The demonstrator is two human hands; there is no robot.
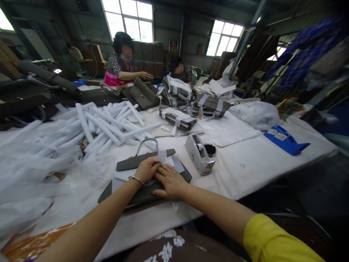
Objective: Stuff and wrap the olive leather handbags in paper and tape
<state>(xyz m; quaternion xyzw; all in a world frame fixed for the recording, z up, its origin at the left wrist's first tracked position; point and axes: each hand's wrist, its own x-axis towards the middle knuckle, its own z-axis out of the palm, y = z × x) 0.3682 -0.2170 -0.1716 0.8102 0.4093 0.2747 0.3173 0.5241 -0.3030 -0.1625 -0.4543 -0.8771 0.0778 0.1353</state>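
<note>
A dark olive handbag (147, 196) lies flat in front of me, its grey handle (147, 141) looping up at the far side. White paper (124, 175) covers part of its front below the flap. My left hand (147, 169) has its fingers pinched together at a piece of white sheet on the bag; what exactly sits between the fingertips is hidden. Flat on the bag, fingers stretched out, rests my right hand (172, 182), touching the left. A grey tape dispenser (199, 156) stands just right of the bag.
White foam-like rolls (103, 125) pile up at the left, beside crumpled clear plastic (24, 182). Wrapped handbags (177, 118) are stacked further back. A blue packet (285, 140) lies at the right, near a plastic bag (256, 112). Two people work across the table (234, 174).
</note>
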